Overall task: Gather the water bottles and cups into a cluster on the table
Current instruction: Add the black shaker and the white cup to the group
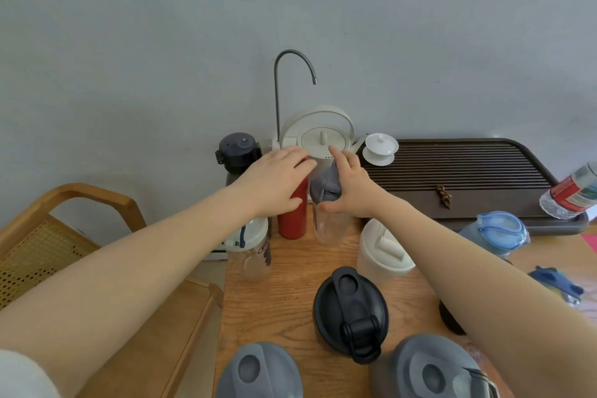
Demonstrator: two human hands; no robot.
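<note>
My left hand (274, 182) rests over the top of a red bottle (292, 220) at the back of the wooden table (284, 300). Right beside it, my right hand (350, 191) grips the grey lid of a clear bottle (329, 223). A clear bottle with a white lid (253, 250) stands left of them. A white lidded cup (384, 252), a black-lidded bottle (350, 310), two grey-lidded bottles (258, 371) (433, 368), a blue-lidded bottle (497, 233) and a dark bottle (239, 153) at the back left stand around.
A white kettle (321, 136) with a curved metal spout (292, 56) stands by the wall. A white gaiwan (380, 149) sits on the dark slatted tea tray (452, 171). A plastic bottle (571, 194) leans at the right edge. A wooden chair (64, 229) stands at left.
</note>
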